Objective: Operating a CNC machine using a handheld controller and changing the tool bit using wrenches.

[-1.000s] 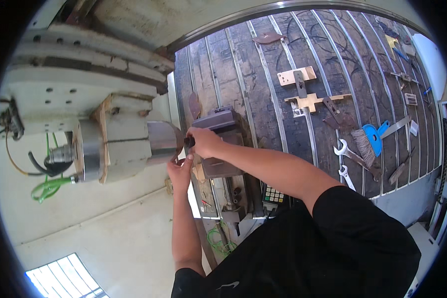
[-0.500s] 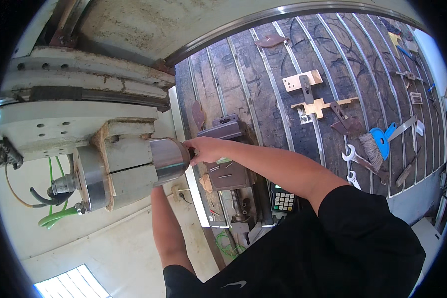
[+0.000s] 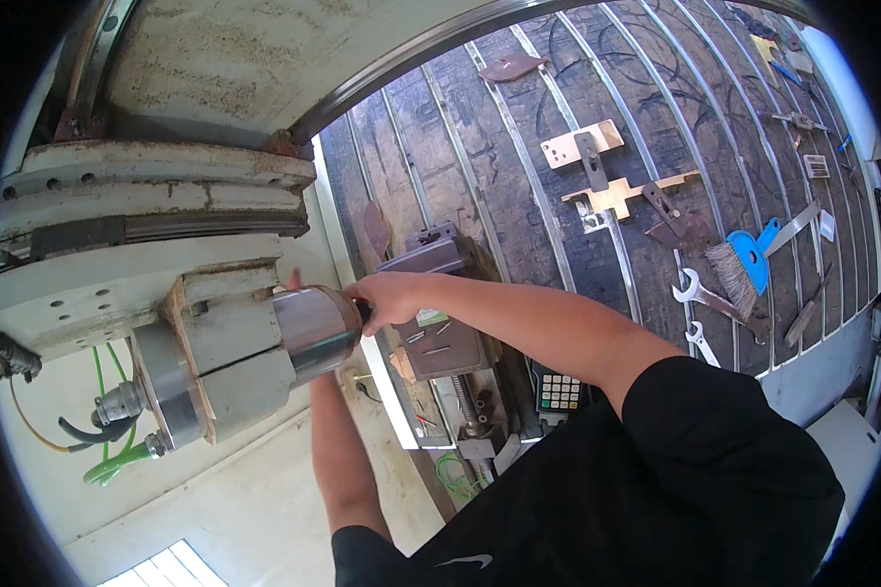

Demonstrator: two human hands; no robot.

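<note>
Spindle [image 3: 318, 328], just one, juts in from the left with its silver nose toward the bench [image 3: 499, 176]. Two hands are at it: the right hand [image 3: 394, 296] has its fingers narrow around the dark tip [image 3: 364, 311] of the nose, though I cannot tell how firmly they hold it. The left hand [image 3: 295, 281] is mostly hidden behind the spindle, only fingertips showing past the upper side; I cannot tell what they grasp.

On the bench are one vise [image 3: 445, 347], two brass pieces, a drilled plate [image 3: 597, 144] and a cross-shaped one [image 3: 621, 199], two wrenches, the larger [image 3: 693, 287] above the smaller [image 3: 700, 344], and one blue brush [image 3: 747, 262]. One keypad [image 3: 560, 391] sits near the black shirt.

A pale bench edge [image 3: 390, 396] runs just right of the nose. Room between nose and vise looks narrow, and the right forearm crosses in front of the vise.

A second ago the left hand showed fully below the nose; now it reaches behind. The right hand has stayed at the tip.
</note>
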